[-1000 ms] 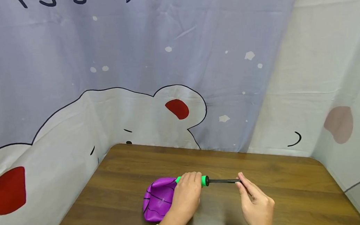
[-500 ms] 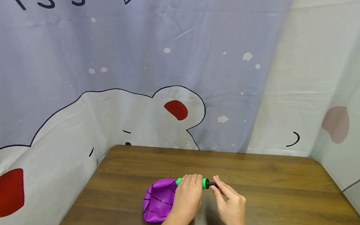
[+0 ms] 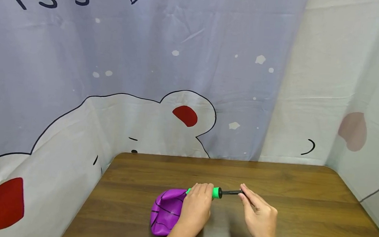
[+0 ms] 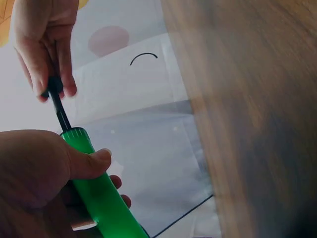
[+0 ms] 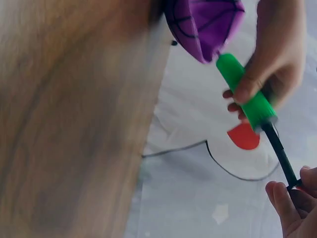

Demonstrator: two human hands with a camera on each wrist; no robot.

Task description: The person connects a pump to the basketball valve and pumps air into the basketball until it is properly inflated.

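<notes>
A green hand pump (image 3: 216, 192) lies sideways in my left hand (image 3: 196, 209), whose fingers and thumb wrap its barrel. From the barrel's right end sticks a black plunger rod (image 3: 232, 192), partly drawn out. My right hand (image 3: 261, 217) pinches the black handle at the rod's outer end, as the left wrist view shows the handle (image 4: 53, 87) between fingers and thumb. At the pump's other end hangs a purple ball (image 3: 166, 212) with black lines, slack and caved in. The right wrist view shows the pump's tip meeting the ball (image 5: 205, 25).
Below the hands is a brown wooden table (image 3: 302, 200). A printed cloth (image 3: 238, 81) in grey-blue and white hangs behind its far edge and along both sides.
My right hand went left, pushing the rod nearly all the way in, then came back right and drew it partly out. My left hand and the ball barely moved.
</notes>
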